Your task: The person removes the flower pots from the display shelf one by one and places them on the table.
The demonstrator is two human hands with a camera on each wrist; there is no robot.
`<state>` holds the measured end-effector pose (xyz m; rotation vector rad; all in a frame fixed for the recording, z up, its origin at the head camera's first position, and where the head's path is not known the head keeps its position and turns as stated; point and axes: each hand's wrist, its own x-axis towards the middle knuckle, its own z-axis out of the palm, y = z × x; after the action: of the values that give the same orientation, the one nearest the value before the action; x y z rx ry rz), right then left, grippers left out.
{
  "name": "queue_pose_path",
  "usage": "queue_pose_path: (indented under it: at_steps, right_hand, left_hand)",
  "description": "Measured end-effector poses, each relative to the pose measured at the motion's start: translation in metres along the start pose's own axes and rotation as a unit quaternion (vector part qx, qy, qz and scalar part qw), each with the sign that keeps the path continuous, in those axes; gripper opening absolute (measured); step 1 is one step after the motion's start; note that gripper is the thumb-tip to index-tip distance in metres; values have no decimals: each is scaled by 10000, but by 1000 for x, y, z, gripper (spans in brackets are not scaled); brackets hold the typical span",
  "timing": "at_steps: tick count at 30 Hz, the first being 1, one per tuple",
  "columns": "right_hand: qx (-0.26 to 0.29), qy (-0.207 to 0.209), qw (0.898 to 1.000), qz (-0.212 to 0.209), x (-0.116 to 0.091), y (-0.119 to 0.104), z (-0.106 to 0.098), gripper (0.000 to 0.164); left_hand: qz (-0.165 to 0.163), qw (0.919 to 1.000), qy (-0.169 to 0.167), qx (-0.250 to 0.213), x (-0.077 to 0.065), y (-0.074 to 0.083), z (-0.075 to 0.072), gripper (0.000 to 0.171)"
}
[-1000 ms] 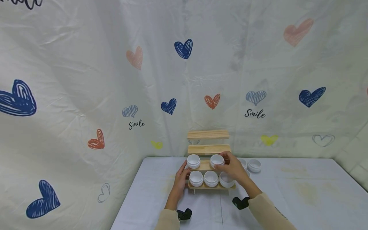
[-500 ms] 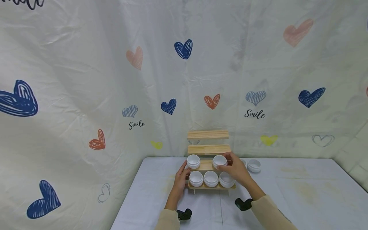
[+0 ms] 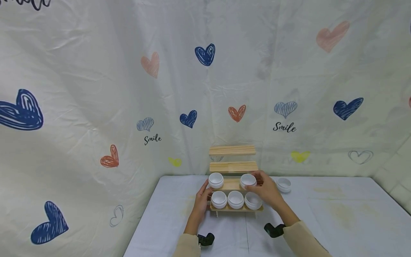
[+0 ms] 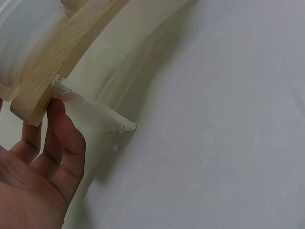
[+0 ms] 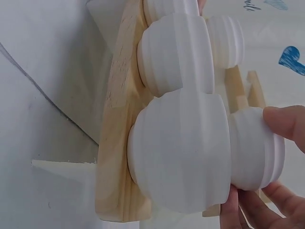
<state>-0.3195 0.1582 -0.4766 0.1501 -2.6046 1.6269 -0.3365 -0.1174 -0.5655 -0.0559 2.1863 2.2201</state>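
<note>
A tiered wooden stand point(image 3: 233, 166) stands at the back of the table. On its lowest tier are three white jars point(image 3: 236, 200); one more jar point(image 3: 216, 180) sits at the left end of the tier above. At that tier's right end my right hand point(image 3: 265, 189) pinches a jar point(image 3: 248, 180), thumb at the rim and fingers beneath, as the right wrist view shows. My left hand point(image 3: 201, 200) holds the stand's left side. In the left wrist view its fingers point(image 4: 69, 136) curl up against the end of the wooden board point(image 4: 57, 52).
Another white jar point(image 3: 284, 185) stands on the white tablecloth point(image 3: 321, 214) right of the stand, with one more mostly hidden behind my right hand. The stand's two upper boards bear nothing. A heart-printed curtain point(image 3: 205, 89) hangs close behind.
My right hand has shifted right with the jar, along the second tier to its right end, covering more of the jars behind it. My left hand has stayed on the stand.
</note>
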Motion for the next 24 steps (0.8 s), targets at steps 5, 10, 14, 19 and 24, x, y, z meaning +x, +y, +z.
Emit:
queue_pose_path:
  at_steps: [5,10,14,19,24]
  right_hand:
    - [42,20,10000,71,-4,0,-2,63]
    - [9,63,10000,65,-6,2,-5,66]
    - [99,110,9999,55,-8,3,-7,68]
    - [123,155,9998,101,-12,5,-10,69]
    - [144,207,9994,236,-15,9,-13,73]
  left_hand:
    - [-16,10000,-31,-42,0,-1,-1,60]
    - [-8,10000,-35,-34,1,1,-1,60]
    - [4,10000,-62,-24,1,2,-1,60]
    - [-12,10000,-62,-30,1,1,0,61]
    - [0,10000,-29,-26,-1,2,0,61]
